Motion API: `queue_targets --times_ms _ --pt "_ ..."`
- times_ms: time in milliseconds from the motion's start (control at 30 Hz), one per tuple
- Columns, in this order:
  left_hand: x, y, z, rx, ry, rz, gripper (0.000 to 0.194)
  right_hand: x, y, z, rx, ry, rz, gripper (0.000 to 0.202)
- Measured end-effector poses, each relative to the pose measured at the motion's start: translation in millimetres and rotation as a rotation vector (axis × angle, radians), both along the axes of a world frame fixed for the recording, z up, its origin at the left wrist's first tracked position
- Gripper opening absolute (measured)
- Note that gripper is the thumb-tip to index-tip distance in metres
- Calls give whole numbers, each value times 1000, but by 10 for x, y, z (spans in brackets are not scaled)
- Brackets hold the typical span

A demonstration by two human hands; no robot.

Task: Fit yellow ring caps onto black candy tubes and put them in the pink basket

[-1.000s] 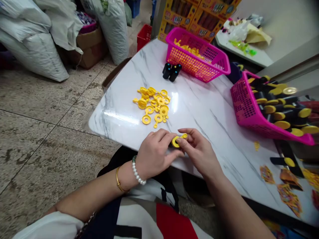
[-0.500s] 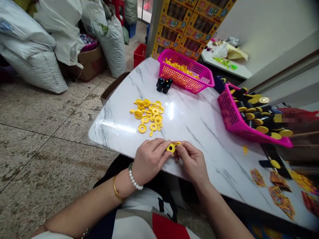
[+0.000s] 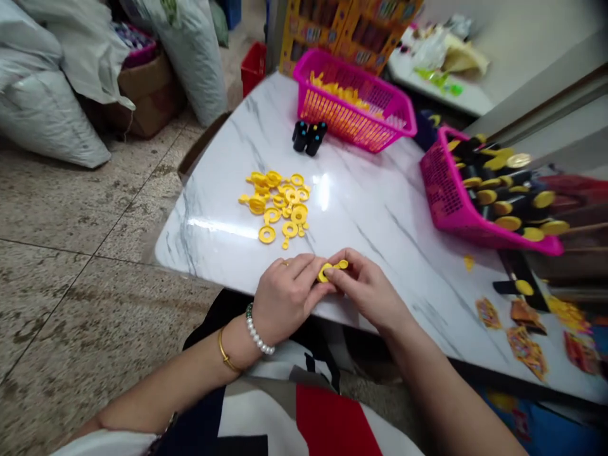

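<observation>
Near the table's front edge, my left hand is closed round a yellow ring piece with a small round tab. My right hand pinches the same piece, its thumb pressed on the ring's centre; the tab sticks out above its fingers. Whatever lies under the ring is hidden by my fingers. Just beyond my hands lies a loose pile of yellow ring pieces. Farther back, several black cylinders stand together on the white marbled table.
A pink basket of yellow pieces stands at the back. To the right, another pink basket holds black cylinders with yellow ends. A black cylinder and colourful packets lie at the right. White sacks stand on the floor.
My right thumb has moved onto the centre of the yellow ring, where a dark middle showed before. The view has tipped down, so the table's contents appear higher.
</observation>
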State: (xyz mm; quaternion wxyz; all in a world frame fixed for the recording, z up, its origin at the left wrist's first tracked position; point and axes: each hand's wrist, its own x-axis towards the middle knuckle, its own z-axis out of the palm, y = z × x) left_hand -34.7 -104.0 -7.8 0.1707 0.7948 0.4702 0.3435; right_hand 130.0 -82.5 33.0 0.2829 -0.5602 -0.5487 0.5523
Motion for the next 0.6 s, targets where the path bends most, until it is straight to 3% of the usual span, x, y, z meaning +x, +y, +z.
queue_targets --times_ms 200,433,600 --pt "-16 19 -9 -17 -22 -13 30 72 18 -104 -5 120 -139 38" --pt "-10 27 -30 -80 -58 36 25 3 178 22 -99 -99 116 40" --pt "33 37 -19 -49 -87 80 38 -10 237 52 -89 -136 193 37"
